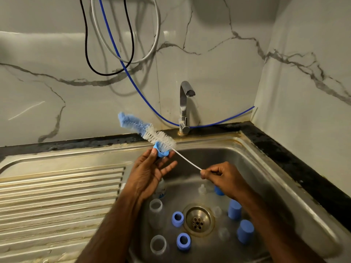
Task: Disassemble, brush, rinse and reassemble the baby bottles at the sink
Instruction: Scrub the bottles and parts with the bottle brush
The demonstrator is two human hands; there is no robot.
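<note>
My left hand holds a blue bottle ring between thumb and fingertips above the sink. A bottle brush with white and blue bristles passes through that ring. My right hand pinches the brush's twisted wire handle. In the steel sink lie clear bottles, blue rings, blue caps and clear teats, all taken apart.
The chrome tap stands behind the sink with no water running. The ribbed drainboard lies to the left. The drain strainer sits mid-basin. Blue, black and grey cables hang on the marble wall. A black counter edge runs along the right.
</note>
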